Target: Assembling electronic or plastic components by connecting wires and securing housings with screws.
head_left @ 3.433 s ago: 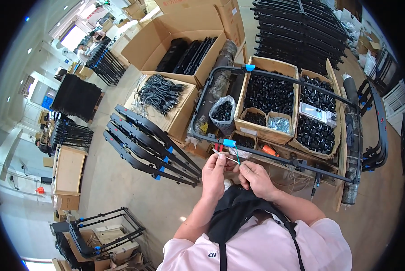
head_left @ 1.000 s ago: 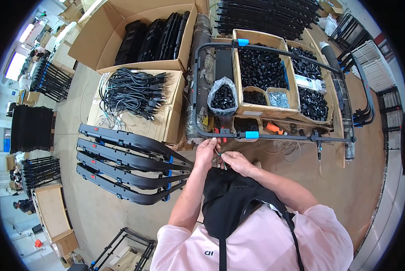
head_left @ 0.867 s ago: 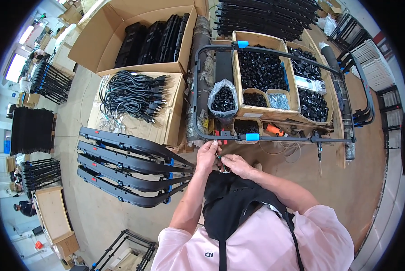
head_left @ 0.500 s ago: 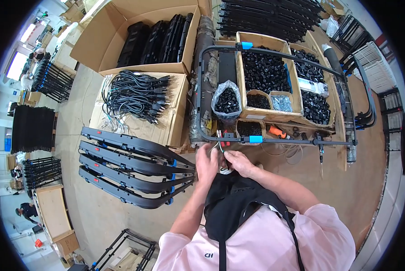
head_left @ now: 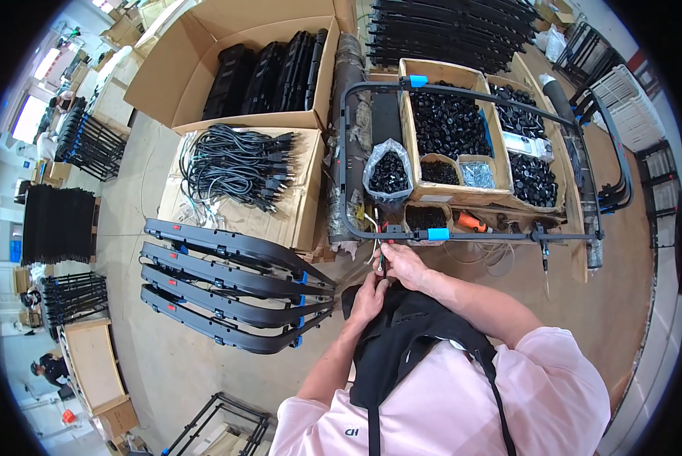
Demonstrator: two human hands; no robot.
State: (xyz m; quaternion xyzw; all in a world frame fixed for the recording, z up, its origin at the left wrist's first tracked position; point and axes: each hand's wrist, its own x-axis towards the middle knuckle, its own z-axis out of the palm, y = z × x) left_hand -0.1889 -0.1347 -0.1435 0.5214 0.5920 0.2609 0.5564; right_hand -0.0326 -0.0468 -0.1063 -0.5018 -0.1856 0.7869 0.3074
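Observation:
Below the near bar of a black tubular frame, both my hands work close together on thin wires, some pale and some dark. My right hand is closed, thumb and fingertips pinching the wires just under the bar. Closer to my body, my left hand is closed around the lower part of the same wires; its fingertips are partly hidden. A small red and black part sits at the bar above my right hand. Blue pieces wrap the frame's bars.
Wooden bins of black caps lie behind the frame, beside a plastic bag of black parts. An orange-handled tool rests near the bar. At left are coiled black cables, an open carton and stacked curved black frames.
My left hand has dropped from beside the bar toward my body. My right hand has shifted slightly up and left, closer to the bar, and the hands now overlap along the wires.

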